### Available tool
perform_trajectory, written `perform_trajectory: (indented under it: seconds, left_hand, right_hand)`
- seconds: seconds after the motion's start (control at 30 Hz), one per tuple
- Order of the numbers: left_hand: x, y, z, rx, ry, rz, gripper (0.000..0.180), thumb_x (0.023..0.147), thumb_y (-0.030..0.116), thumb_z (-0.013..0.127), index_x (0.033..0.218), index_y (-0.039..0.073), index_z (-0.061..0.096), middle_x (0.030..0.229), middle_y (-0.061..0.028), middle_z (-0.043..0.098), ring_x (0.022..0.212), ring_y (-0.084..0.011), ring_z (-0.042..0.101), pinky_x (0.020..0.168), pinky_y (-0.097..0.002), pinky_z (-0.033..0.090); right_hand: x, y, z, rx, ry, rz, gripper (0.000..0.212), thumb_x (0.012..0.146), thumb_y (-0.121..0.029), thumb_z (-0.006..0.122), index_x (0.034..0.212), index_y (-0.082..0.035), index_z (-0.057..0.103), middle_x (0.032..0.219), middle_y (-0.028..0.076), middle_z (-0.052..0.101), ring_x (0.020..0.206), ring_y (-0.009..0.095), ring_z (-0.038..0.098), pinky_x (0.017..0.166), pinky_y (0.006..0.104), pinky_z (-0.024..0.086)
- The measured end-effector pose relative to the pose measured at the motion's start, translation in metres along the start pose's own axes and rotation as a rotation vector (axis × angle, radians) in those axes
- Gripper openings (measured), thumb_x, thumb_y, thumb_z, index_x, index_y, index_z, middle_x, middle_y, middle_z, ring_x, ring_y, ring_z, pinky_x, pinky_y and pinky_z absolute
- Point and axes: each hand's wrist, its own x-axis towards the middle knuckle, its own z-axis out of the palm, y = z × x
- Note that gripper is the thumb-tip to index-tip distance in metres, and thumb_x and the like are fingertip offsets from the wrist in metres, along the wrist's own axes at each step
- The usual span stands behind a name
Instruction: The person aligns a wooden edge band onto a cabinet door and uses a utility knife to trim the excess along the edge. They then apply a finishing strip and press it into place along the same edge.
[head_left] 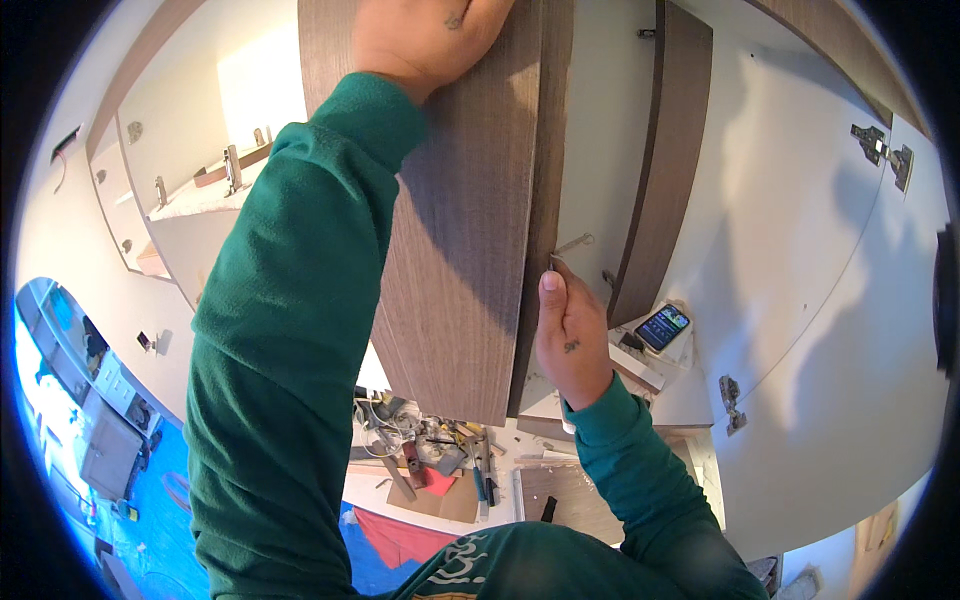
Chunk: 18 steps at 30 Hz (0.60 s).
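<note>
- White panelling (840,320) fills the right side, with shadows across it and a curved seam running down it.
- The brown wood-grain panel (460,220) stands in the middle, directly before the person, upright between the two hands; its narrow edge faces right.
- Blue floor covering (172,485) shows at the lower left, well apart from the hands.
- A dark brown board (668,150) stands to the right of the panel, apart from it, inside the white recess.
- A heap of tools and cables (425,440) lies below the panel's lower end, with a red piece (438,482) near it.
- The left hand (425,40), in a green sleeve (290,330), is against the panel's upper part — its fingers run out of view, so I cannot tell whether they are apart or together.
- The right hand (573,340) is at the panel's right edge, thumb raised; the other fingers are mostly hidden — I cannot tell whether they are clamped on anything.
- A phone (662,327), screen lit, lies to the right of that hand.
- Metal hinges (733,405) sit along the panelling's seam.
</note>
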Motion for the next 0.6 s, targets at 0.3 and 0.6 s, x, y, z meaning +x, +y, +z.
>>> perform_trajectory:
  seconds: [0.3, 0.6]
  left_hand:
    - [0.0, 0.002, -0.001, -0.014, -0.027, -0.014, 0.049, 0.102, 0.041, 0.053, 0.13, 0.001, 0.061, 0.135, -0.021, 0.059, 0.128, -0.0399, 0.052, 0.109, -0.0472, 0.036]
    - [0.002, 0.004, -0.001, -0.008, -0.049, -0.041, 0.054, 0.102, 0.045, 0.051, 0.132, 0.0, 0.06, 0.136, -0.022, 0.059, 0.128, -0.0396, 0.052, 0.111, -0.0467, 0.035]
  right_hand:
    - [0.004, 0.008, 0.007, -0.022, 0.064, -0.043, 0.052, 0.112, -0.033, 0.04, 0.12, 0.014, 0.059, 0.103, 0.033, 0.066, 0.094, 0.051, 0.064, 0.085, 0.0528, 0.053]
    - [0.014, 0.006, 0.004, -0.067, 0.013, 0.005, 0.046, 0.112, -0.031, 0.039, 0.111, 0.011, 0.059, 0.096, 0.032, 0.064, 0.088, 0.05, 0.063, 0.08, 0.055, 0.052]
